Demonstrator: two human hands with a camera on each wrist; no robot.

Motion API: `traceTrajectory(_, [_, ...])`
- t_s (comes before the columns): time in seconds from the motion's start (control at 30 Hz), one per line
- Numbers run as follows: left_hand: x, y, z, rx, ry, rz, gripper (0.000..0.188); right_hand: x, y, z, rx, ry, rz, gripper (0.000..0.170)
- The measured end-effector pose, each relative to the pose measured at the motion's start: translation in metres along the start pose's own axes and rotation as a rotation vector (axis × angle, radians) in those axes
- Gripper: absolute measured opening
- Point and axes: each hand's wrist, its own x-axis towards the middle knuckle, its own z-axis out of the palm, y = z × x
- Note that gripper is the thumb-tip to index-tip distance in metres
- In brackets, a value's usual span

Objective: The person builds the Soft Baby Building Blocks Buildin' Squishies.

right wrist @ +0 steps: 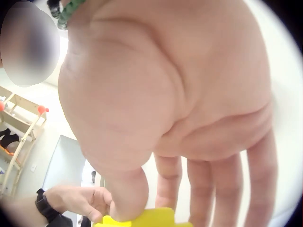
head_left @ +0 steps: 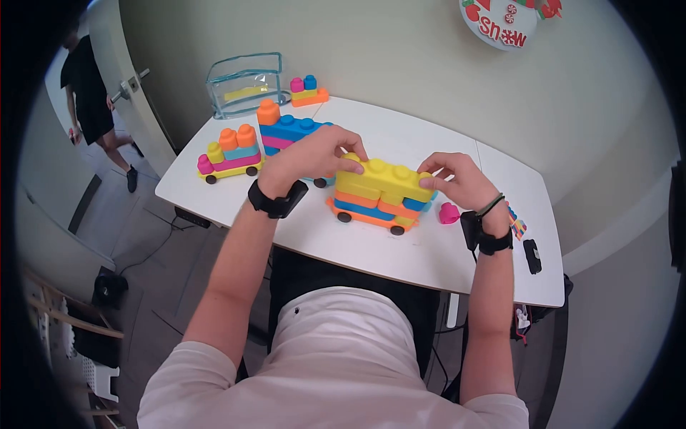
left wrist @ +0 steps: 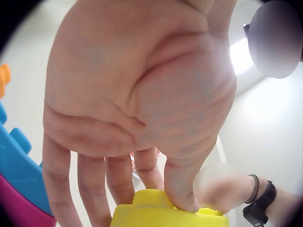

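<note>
A long yellow building block (head_left: pixel 388 179) tops a small block vehicle of orange and blue bricks (head_left: pixel 368 209) on an orange wheeled base (head_left: pixel 371 223). My left hand (head_left: pixel 319 151) pinches the yellow block's left end, thumb on the near side and fingers reaching over the far side. At the opposite end, my right hand (head_left: pixel 463 182) grips it the same way. The left wrist view shows the thumb pressed to the yellow block (left wrist: pixel 165 215). In the right wrist view, the thumb meets the yellow block (right wrist: pixel 156 217) too, with the other fingertips cut off by the frame.
On the white table (head_left: pixel 300 229), left, stand a smaller block vehicle (head_left: pixel 232 159) and a taller blue-topped one (head_left: pixel 289 129). Behind are a clear bag (head_left: pixel 246 89) and a few stacked blocks (head_left: pixel 309 91). A pink block (head_left: pixel 449 213) and black object (head_left: pixel 532 256) lie right.
</note>
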Motion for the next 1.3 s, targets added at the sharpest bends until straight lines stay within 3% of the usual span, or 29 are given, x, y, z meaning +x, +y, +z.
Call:
traceTrajectory(0.03, [0.0, 0.001, 0.0, 0.001, -0.004, 0.007, 0.023, 0.001, 0.007, -0.003, 0.037, 0.018, -0.063, 0.02])
traceTrajectory(0.07, [-0.001, 0.002, 0.001, -0.001, 0.009, -0.016, 0.023, 0.0, 0.008, -0.006, 0.173, 0.046, 0.13, 0.02])
traceTrajectory(0.1, [-0.001, 0.002, 0.001, -0.005, 0.024, -0.038, 0.022, 0.002, 0.02, -0.007, 0.165, 0.051, 0.137, 0.02])
traceTrajectory(0.17, [-0.001, 0.011, -0.001, 0.004, 0.008, -0.067, 0.022, 0.008, 0.058, 0.003, -0.278, 0.178, 0.192, 0.031])
traceTrajectory(0.2, [-0.001, 0.014, -0.004, 0.021, -0.006, -0.107, 0.022, 0.004, 0.062, 0.008, -0.363, 0.091, 0.329, 0.042])
traceTrajectory(0.23, [-0.001, 0.013, -0.004, 0.026, -0.005, -0.099, 0.022, 0.002, 0.068, 0.014, -0.367, 0.099, 0.329, 0.042])
traceTrajectory(0.3, [0.001, 0.004, -0.001, -0.05, -0.001, -0.107, 0.029, 0.004, 0.079, 0.029, -0.377, -0.107, 0.304, 0.056])
traceTrajectory(0.4, [0.001, -0.003, 0.001, -0.069, 0.008, -0.076, 0.03, 0.02, 0.089, 0.048, -0.361, -0.209, 0.355, 0.054])
traceTrajectory(0.43, [0.0, -0.002, 0.001, -0.069, 0.005, -0.077, 0.03, 0.021, 0.083, 0.046, -0.359, -0.209, 0.357, 0.054])
traceTrajectory(0.5, [-0.001, 0.002, 0.0, -0.05, 0.014, -0.07, 0.03, 0.021, 0.073, 0.038, -0.366, -0.187, 0.323, 0.075])
traceTrajectory(0.53, [-0.001, 0.002, 0.001, -0.052, 0.012, -0.068, 0.03, 0.018, 0.07, 0.035, -0.366, -0.187, 0.326, 0.075])
traceTrajectory(0.6, [-0.002, 0.005, 0.001, 0.026, 0.021, -0.042, 0.033, 0.014, 0.061, 0.027, -0.428, 0.068, 0.294, 0.075])
traceTrajectory(0.63, [-0.003, 0.005, 0.001, 0.026, 0.024, -0.042, 0.033, 0.013, 0.054, 0.022, -0.43, 0.068, 0.291, 0.075])
traceTrajectory(0.7, [-0.005, 0.008, 0.005, 0.122, 0.085, 0.017, 0.043, 0.009, 0.035, 0.009, -0.401, 0.348, 0.147, 0.074])
traceTrajectory(0.73, [-0.006, 0.013, 0.006, 0.12, 0.085, 0.015, 0.043, 0.009, 0.023, 0.004, -0.401, 0.345, 0.147, 0.074])
traceTrajectory(0.8, [-0.009, 0.034, 0.009, 0.115, 0.191, 0.163, 0.057, 0.007, -0.003, 0.0, -0.276, 0.666, 0.02, 0.073])
traceTrajectory(0.83, [-0.011, 0.045, 0.011, 0.112, 0.188, 0.161, 0.057, 0.005, -0.02, 0.0, -0.274, 0.664, 0.023, 0.073])
traceTrajectory(0.9, [-0.014, 0.067, 0.016, -0.065, 0.272, 0.314, 0.065, -0.003, -0.054, 0.004, -0.326, 0.844, -0.123, 0.074])
traceTrajectory(1.0, [-0.017, 0.085, 0.026, -0.088, 0.35, 0.412, 0.068, -0.016, -0.086, 0.016, -0.201, 0.741, -0.213, 0.071])
traceTrajectory(1.1, [-0.01, 0.075, 0.036, -0.038, 0.427, 0.567, 0.068, -0.025, -0.11, 0.03, -0.059, 0.654, -0.134, 0.068])
traceTrajectory(1.23, [-0.02, 0.079, 0.027, -0.16, 0.414, 0.433, 0.064, -0.029, -0.119, 0.028, -0.086, 0.73, -0.24, 0.063])
traceTrajectory(1.3, [-0.017, 0.074, 0.028, -0.452, 0.557, 0.371, 0.052, -0.027, -0.12, 0.027, -0.102, 0.711, -0.338, 0.058])
